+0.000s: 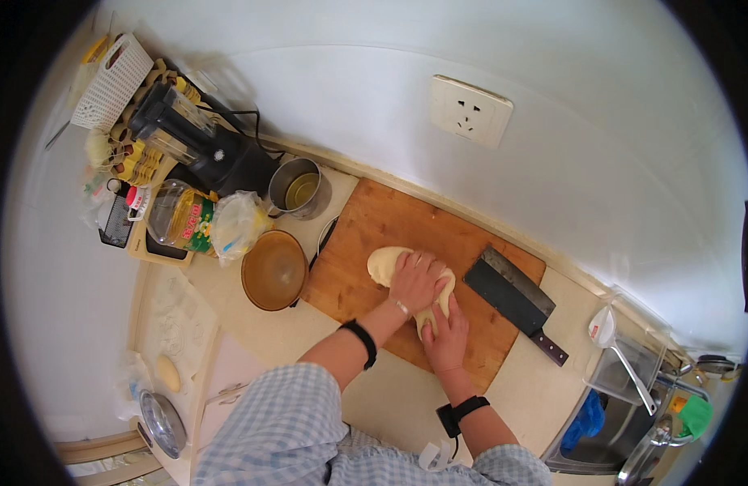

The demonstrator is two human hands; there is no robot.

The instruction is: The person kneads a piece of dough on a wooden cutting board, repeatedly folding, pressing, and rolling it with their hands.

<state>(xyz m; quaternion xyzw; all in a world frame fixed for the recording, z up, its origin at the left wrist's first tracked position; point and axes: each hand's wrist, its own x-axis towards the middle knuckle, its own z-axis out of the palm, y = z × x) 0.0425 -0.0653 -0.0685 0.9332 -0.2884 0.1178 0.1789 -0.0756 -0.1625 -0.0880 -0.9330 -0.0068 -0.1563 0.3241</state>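
A long piece of pale dough (388,265) lies bent on the wooden cutting board (362,225). My left hand (418,278) rests over its middle, fingers curled across the top, hiding part of it. Nearer to me, my right hand (447,339) grips the dough's lower end between thumb and fingers. The two hands are close together, the left one farther from my body. To the right of them a cleaver (514,288) lies flat on the board, its dark handle sticking out past the board's edge.
Left of the board stand a brown bowl (275,271), a metal pot (300,189) holding yellowish liquid, an oil bottle (182,215) and a blender (210,146). At right, a spoon (630,364) lies across a clear plastic container (623,372) beside the sink (614,428). A wall (362,91) rises behind.
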